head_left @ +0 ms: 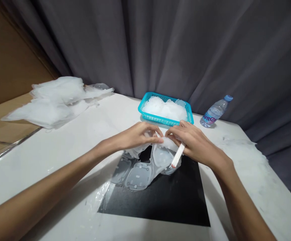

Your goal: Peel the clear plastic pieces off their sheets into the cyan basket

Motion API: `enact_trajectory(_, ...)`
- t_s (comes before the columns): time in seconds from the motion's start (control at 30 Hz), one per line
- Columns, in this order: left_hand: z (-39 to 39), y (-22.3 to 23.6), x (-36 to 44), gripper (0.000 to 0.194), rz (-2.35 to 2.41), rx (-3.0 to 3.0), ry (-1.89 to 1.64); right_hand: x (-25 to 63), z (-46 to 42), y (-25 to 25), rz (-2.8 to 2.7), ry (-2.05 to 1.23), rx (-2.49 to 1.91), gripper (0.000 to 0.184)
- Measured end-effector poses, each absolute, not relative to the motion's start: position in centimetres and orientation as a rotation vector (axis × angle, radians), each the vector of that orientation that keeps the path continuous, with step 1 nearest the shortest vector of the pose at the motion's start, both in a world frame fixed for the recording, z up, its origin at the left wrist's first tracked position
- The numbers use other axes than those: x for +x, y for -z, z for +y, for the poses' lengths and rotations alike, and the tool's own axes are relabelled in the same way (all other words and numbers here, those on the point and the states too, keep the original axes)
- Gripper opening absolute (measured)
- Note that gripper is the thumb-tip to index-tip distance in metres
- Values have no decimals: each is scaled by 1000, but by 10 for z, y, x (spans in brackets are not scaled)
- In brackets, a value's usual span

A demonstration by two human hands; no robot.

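Observation:
A translucent, rubbery moulded sheet (138, 175) with several rounded, rimmed pads hangs and lies over a black mat (170, 201). My left hand (141, 135) pinches its upper edge between thumb and fingers. Close beside it, my right hand (189, 140) is closed at the same edge, its fingertips nearly meeting those of the left. A slim white stick-like tool (177, 155) is tucked in the right hand, pointing down toward me; its exact kind is unclear. Part of the sheet is hidden behind the fingers.
Behind the hands stands a turquoise basket (146, 117) holding white translucent pieces (164, 107). A water bottle (214, 112) is to its right. White translucent sheets (52, 100) are heaped at back left; more thin pieces (245, 160) lie at right. A grey curtain (160, 43) borders the white table (67, 150).

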State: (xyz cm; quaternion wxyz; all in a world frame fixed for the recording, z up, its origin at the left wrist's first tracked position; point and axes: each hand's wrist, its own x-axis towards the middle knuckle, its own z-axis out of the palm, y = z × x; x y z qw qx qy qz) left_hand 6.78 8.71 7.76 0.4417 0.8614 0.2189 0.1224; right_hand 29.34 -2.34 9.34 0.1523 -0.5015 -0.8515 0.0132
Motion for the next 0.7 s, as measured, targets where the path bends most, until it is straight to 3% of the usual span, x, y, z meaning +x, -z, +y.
enact_trajectory(0.43, 88, -72, 64, 41, 515, 2030, -157, 291, -11, -72, -2472, 137, -1496, 19)
enact_trajectory(0.7, 91, -67, 62, 40, 486, 1985, -132, 284, -5, -52, -2384, -127, -1395, 21)
